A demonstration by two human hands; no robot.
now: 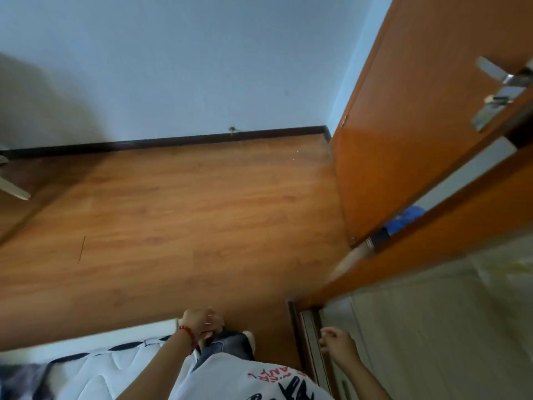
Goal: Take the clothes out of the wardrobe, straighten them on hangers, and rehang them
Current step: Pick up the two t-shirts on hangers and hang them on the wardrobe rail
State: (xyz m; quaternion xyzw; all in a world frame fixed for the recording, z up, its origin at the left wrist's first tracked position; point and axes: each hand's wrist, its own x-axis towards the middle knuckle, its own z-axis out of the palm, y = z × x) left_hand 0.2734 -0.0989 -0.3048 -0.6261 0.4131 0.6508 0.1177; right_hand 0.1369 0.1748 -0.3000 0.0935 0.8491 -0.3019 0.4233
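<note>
At the bottom of the frame I see my white printed shirt (259, 382). Just above it, my left hand (202, 321) is curled tight around something thin and pale; it may be a hanger, but I cannot tell. My right hand (336, 340) is loosely curled and holds nothing, next to the pale wardrobe (432, 327) at lower right. I see no clothes to hang. The white bed (95, 368) is at lower left. Farther off, upper right, the orange door (403, 140) stands open; I could bump it.
</note>
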